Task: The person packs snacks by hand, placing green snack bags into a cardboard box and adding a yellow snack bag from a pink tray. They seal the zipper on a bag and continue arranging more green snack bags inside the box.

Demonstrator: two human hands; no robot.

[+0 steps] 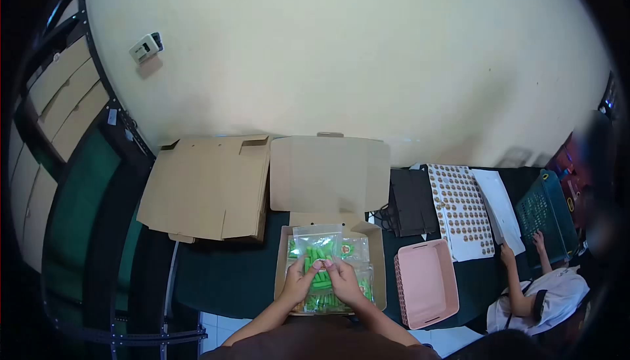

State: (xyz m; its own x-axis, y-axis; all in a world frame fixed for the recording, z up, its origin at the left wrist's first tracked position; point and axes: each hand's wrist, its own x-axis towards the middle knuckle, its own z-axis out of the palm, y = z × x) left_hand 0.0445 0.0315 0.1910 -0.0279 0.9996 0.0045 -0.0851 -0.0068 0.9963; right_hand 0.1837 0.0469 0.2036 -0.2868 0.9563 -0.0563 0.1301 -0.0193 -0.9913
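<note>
My left hand (pixel 298 285) and my right hand (pixel 344 282) grip a clear plastic bag (pixel 319 245) from both sides. Short bright green pieces fill the bag, and a small round sticker shows between my thumbs. Both thumbs press on its front; the fingers behind it are hidden. The bag is held upright over an open cardboard box (pixel 375 248), whose lid (pixel 328 169) stands raised at the back. Inside the box lie several similar bags (pixel 355 248) of green pieces, partly covered by my hands.
Flattened cardboard boxes (pixel 203 186) are stacked at left. To the right are a pink basket (pixel 426 281), a black folder-like item (pixel 412 202) and a sticker sheet (pixel 462 209). Another person (pixel 538 297) reaches toward white paper (pixel 497 206) and a green crate (pixel 543 215).
</note>
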